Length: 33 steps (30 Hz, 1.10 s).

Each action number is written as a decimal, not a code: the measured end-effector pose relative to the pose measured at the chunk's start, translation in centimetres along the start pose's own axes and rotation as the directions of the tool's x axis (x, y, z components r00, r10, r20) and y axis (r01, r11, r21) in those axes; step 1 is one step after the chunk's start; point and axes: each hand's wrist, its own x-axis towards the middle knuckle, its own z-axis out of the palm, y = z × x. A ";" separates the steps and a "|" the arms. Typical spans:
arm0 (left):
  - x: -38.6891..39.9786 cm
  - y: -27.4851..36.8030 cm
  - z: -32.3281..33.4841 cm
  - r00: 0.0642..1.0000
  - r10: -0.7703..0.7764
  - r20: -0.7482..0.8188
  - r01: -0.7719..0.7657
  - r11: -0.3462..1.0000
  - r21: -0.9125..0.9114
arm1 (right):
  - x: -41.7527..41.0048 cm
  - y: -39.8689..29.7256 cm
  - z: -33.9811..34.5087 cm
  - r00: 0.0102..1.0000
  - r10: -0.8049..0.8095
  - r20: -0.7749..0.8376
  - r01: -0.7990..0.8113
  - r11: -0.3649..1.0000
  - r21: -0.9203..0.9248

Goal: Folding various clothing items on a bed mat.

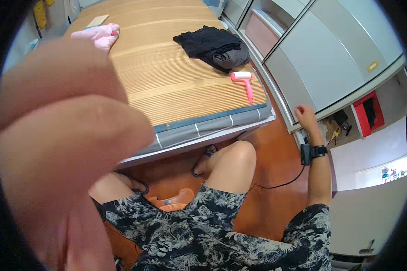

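My left hand (71, 135) looms large and blurred right before the camera, its fingers bent; whether it holds anything is hidden. Out to the right, my right hand (306, 118) is raised with loosely curled fingers, beside the lower edge of a white wardrobe door (332, 50), and nothing shows in it. A dark device on a black strap (312, 154) sits at that wrist, with a cable running from it. On the bed mat (176, 84) ahead lie a pink lint roller (247, 84), a heap of black and grey clothes (217, 47) and a pink cloth item (103, 35).
The bed's grey edge (210, 127) stands before my knees. An orange plastic stool (173, 200) is beneath me on the reddish-brown floor (274, 189). To the right, a low shelf (342, 125) holds small items and a red-framed object (369, 113). The cable (281, 186) trails to the floor.
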 end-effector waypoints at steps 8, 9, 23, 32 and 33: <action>1.4 -0.8 -2.1 0.998 -0.032 0.054 0.030 0.999 0.032 | 4.4 -9.6 5.0 0.985 -0.047 0.168 0.034 0.997 0.074; 1.4 -1.1 -2.2 0.997 -0.041 0.059 0.039 0.999 0.033 | 5.0 -10.2 5.6 0.985 -0.072 0.159 0.060 0.995 0.077; -8.6 -13.7 11.5 0.689 -0.665 0.289 0.617 0.747 0.248 | 8.9 -15.6 16.6 0.889 -0.170 0.425 0.159 0.985 0.061; -17.4 -21.9 27.7 0.638 -0.625 0.450 0.565 0.777 0.277 | 7.0 -17.7 24.9 0.898 -0.353 0.263 0.367 0.930 -0.007; -17.6 -22.3 28.1 0.636 -0.622 0.456 0.538 0.782 0.316 | 7.1 -17.5 25.1 0.897 -0.352 0.269 0.384 0.920 -0.074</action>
